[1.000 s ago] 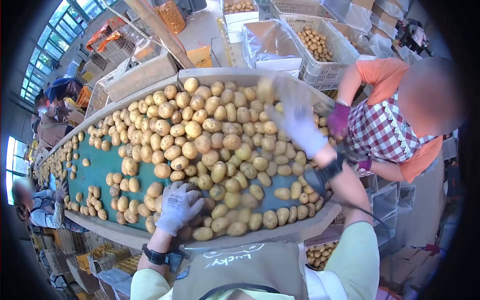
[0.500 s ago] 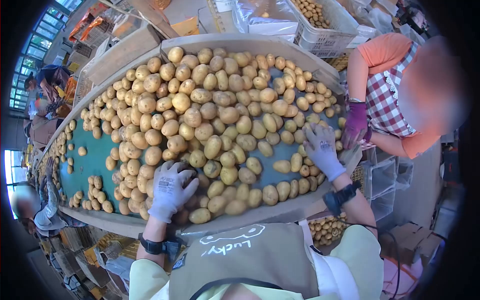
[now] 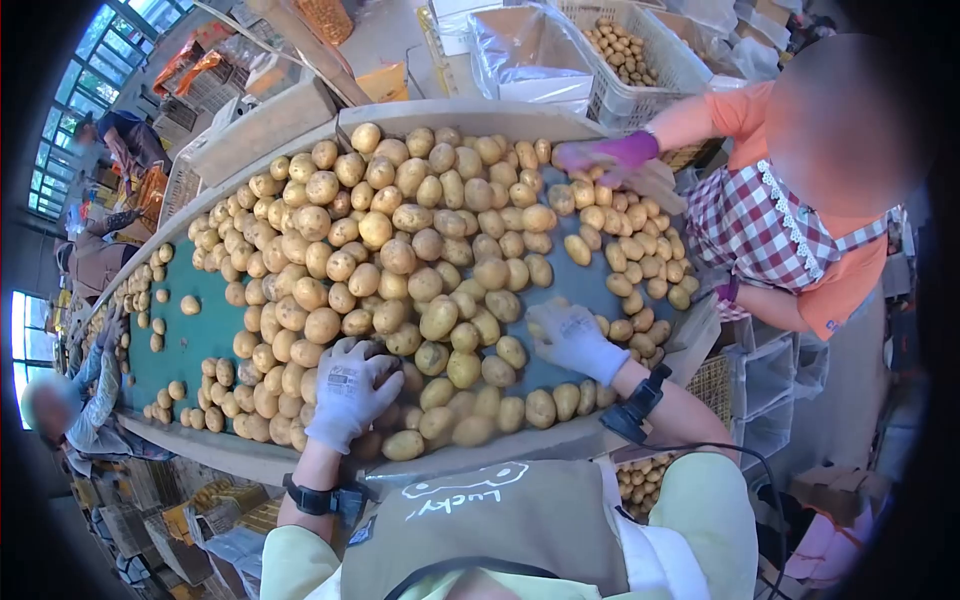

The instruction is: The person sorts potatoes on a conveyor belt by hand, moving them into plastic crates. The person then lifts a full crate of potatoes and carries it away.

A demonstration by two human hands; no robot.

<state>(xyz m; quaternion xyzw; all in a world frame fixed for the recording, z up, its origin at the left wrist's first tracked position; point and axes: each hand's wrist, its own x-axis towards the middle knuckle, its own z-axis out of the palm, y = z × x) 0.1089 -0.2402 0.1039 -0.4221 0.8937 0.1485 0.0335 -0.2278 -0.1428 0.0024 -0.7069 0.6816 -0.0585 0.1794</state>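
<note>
Potatoes (image 3: 398,257) lie piled over a long table with a green-blue surface (image 3: 185,345). My left hand (image 3: 352,388), in a pale glove, rests on the near edge of the pile, its fingers apart and curved over potatoes. My right hand (image 3: 575,340), gloved the same way, is on the blue surface to the right of the pile, fingers spread toward the left with the tips at a potato. Nothing shows gripped in either hand. A row of potatoes lies along the near rim, below my right hand.
At the right, a co-worker in a checked apron (image 3: 762,222) reaches a purple-gloved hand (image 3: 610,155) over the far right potatoes. Another co-worker (image 3: 90,400) is at the left end. A crate of potatoes (image 3: 632,90) and a plastic-lined box (image 3: 528,75) stand beyond the wooden rim (image 3: 470,112).
My right hand has moved left, toward the pile. My left hand stays about where it was. The co-worker's gloved hand has moved to the table's far side. Potatoes at the right have shifted.
</note>
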